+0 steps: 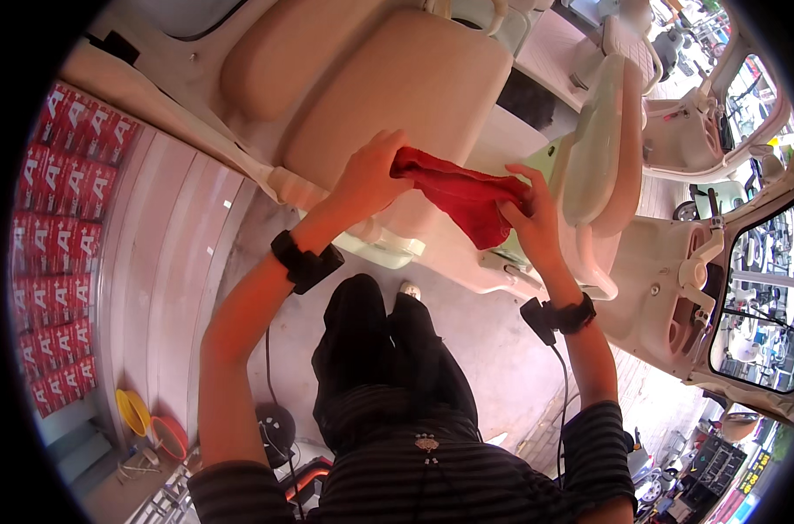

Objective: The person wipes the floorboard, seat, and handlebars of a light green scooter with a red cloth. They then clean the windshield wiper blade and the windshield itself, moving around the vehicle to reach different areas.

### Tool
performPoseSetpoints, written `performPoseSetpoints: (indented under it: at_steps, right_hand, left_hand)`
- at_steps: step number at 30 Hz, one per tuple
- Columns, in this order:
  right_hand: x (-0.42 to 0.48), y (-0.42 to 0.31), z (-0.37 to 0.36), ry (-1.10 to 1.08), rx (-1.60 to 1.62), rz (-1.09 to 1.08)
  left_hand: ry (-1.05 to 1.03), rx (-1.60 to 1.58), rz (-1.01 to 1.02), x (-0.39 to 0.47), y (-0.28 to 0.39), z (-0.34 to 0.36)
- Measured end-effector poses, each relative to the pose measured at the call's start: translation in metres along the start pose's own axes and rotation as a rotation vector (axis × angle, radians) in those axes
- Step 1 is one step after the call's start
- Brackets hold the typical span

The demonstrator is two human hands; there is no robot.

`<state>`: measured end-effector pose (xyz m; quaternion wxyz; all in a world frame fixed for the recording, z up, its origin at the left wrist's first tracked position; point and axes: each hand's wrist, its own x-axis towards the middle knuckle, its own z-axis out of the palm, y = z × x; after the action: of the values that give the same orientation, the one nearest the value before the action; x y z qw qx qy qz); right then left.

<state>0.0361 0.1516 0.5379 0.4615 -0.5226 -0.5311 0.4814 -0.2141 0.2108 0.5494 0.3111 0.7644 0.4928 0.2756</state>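
Note:
A red cloth (465,196) is stretched between my two hands at chest height. My left hand (374,170) grips its left end, with the fingertips turned away from the camera. At the other end, my right hand (533,213) pinches a folded corner between thumb and fingers. The cloth's lower part hangs down in a loose point. Beyond and below it lies a beige padded bench seat (397,98) of a small vehicle. Whether the cloth touches the seat cannot be told. Both wrists wear black strapped devices with cables.
A front seat (600,144) and a handlebar (698,281) are to the right, beside a windscreen (767,295). Stacked red boxes (63,242) bearing writing line the far left. Yellow (132,412) and orange (169,437) basins stand at the lower left.

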Motion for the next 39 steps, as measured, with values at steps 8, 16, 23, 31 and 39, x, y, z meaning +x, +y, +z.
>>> performPoseSetpoints:
  at_steps: [8, 16, 23, 31, 39]
  right_hand:
    - [0.005, 0.002, 0.018, -0.033, -0.348, -0.297]
    - [0.014, -0.028, 0.048, -0.04, -0.308, -0.071]
    - [0.018, -0.041, 0.068, 0.093, -0.652, -0.262]
    - [0.019, -0.044, 0.051, 0.164, -0.474, -0.255]
    - [0.017, -0.058, 0.046, -0.064, -0.192, -0.054]
  left_hand:
    - [-0.041, -0.139, -0.036, -0.009, -0.026, -0.004]
    - [-0.056, -0.244, -0.046, -0.017, -0.044, -0.024]
    - [-0.068, -0.259, 0.001, -0.013, -0.01, -0.067]
    - [-0.225, -0.023, 0.282, -0.024, 0.001, -0.096]
    - [-0.145, -0.102, 0.278, -0.012, -0.005, -0.107]
